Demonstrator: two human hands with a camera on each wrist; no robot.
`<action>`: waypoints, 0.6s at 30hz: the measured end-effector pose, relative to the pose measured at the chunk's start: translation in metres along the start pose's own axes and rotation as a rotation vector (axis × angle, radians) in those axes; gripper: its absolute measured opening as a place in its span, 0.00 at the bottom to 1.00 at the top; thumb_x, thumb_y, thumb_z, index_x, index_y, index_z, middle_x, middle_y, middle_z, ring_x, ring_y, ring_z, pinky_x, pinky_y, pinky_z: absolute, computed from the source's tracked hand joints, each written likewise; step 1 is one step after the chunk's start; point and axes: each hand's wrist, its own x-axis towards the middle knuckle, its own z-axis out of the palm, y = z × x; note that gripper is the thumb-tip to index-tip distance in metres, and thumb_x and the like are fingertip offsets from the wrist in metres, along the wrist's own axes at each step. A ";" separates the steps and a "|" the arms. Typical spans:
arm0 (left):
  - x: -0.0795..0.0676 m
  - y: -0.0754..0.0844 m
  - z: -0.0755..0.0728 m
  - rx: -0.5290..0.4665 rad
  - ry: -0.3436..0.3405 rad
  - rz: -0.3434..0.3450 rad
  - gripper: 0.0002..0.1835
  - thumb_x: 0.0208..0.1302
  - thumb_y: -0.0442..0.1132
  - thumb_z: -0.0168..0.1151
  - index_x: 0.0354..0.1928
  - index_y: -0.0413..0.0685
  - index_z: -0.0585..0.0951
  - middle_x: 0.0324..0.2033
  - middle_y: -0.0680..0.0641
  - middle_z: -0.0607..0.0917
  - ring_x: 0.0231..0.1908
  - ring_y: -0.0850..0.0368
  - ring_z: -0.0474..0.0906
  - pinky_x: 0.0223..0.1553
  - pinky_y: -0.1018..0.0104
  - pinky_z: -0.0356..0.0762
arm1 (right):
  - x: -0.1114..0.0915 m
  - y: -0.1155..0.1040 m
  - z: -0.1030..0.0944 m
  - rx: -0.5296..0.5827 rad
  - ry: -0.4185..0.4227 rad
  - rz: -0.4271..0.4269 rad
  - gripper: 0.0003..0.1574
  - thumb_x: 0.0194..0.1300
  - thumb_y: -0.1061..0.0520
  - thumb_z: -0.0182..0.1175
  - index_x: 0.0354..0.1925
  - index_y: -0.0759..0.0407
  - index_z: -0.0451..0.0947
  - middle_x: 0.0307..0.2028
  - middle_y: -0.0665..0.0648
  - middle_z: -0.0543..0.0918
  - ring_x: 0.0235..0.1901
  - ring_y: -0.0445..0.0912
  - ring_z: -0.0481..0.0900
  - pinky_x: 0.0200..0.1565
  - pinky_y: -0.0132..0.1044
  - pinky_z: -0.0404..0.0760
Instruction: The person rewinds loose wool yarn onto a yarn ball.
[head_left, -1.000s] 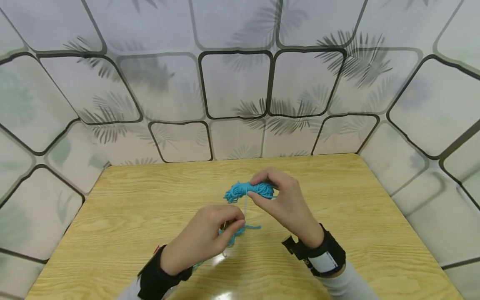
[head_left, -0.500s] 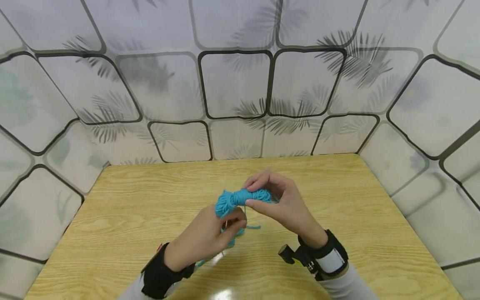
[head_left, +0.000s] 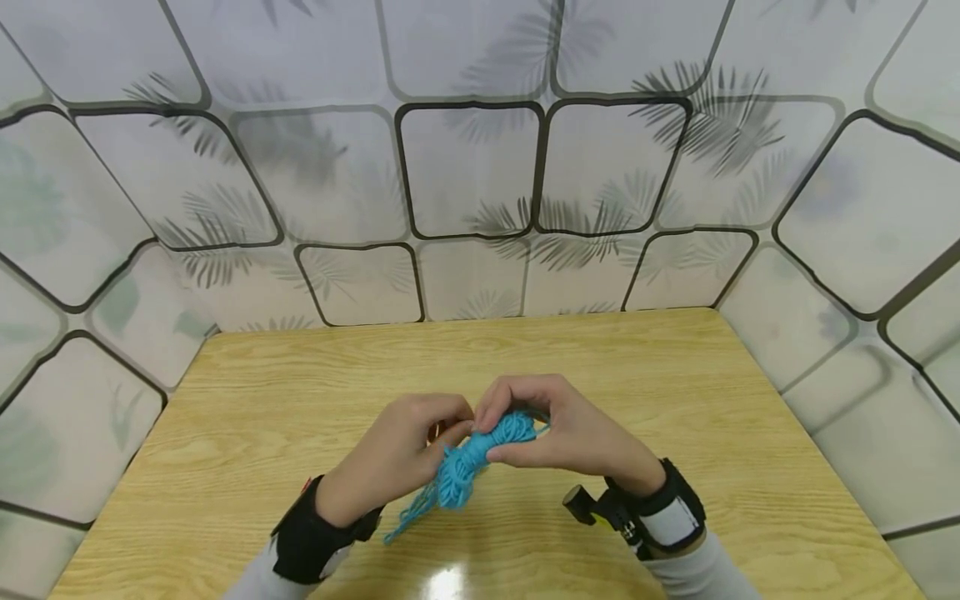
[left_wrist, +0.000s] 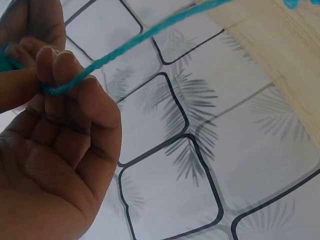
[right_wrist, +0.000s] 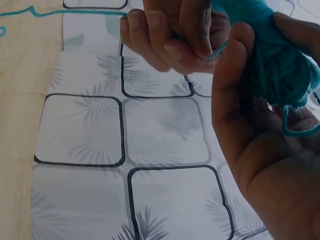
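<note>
A small bundle of blue yarn (head_left: 467, 460), wrapped round its middle with loops at both ends, is held above the table. My right hand (head_left: 558, 425) grips it near the upper right end, thumb in front and fingers behind. Just left of it, my left hand (head_left: 412, 442) pinches the yarn strand (left_wrist: 125, 47) between thumb and fingers. In the left wrist view that strand runs from the fingers up toward the table. The right wrist view shows the bundle (right_wrist: 280, 60) between the right thumb and fingers, a short piece of strand joining it to the left hand (right_wrist: 170, 37).
A wood-grain table (head_left: 300, 375) spreads under both hands. Loose yarn (head_left: 408, 518) trails below the left hand. A patterned cloth (head_left: 480, 183) with leaf prints walls off the back and both sides. Black straps with cameras (head_left: 637, 508) sit on the wrists.
The yarn bundle has come down toward me and tilted, its left end now lower. My right hand moved down with it; my left hand rose slightly, and the two hands are now close together.
</note>
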 end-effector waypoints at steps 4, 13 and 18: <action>0.000 0.002 -0.005 0.006 0.019 0.018 0.11 0.64 0.29 0.64 0.29 0.54 0.81 0.22 0.58 0.79 0.20 0.67 0.69 0.21 0.68 0.73 | -0.001 0.002 -0.002 -0.115 -0.069 0.041 0.10 0.60 0.61 0.69 0.41 0.56 0.81 0.39 0.56 0.85 0.40 0.46 0.81 0.43 0.41 0.83; -0.003 0.009 -0.007 0.017 -0.001 0.014 0.09 0.67 0.33 0.63 0.29 0.55 0.81 0.21 0.59 0.78 0.20 0.68 0.69 0.20 0.71 0.69 | 0.001 0.008 -0.002 -0.354 -0.009 0.087 0.10 0.59 0.60 0.70 0.38 0.52 0.79 0.35 0.48 0.84 0.31 0.40 0.76 0.33 0.37 0.80; -0.005 0.012 -0.006 0.017 -0.010 0.018 0.08 0.68 0.35 0.62 0.30 0.54 0.82 0.21 0.59 0.78 0.20 0.68 0.69 0.20 0.71 0.69 | 0.002 0.012 -0.001 -0.437 0.044 0.138 0.11 0.58 0.61 0.70 0.36 0.51 0.78 0.33 0.47 0.82 0.26 0.39 0.74 0.29 0.35 0.78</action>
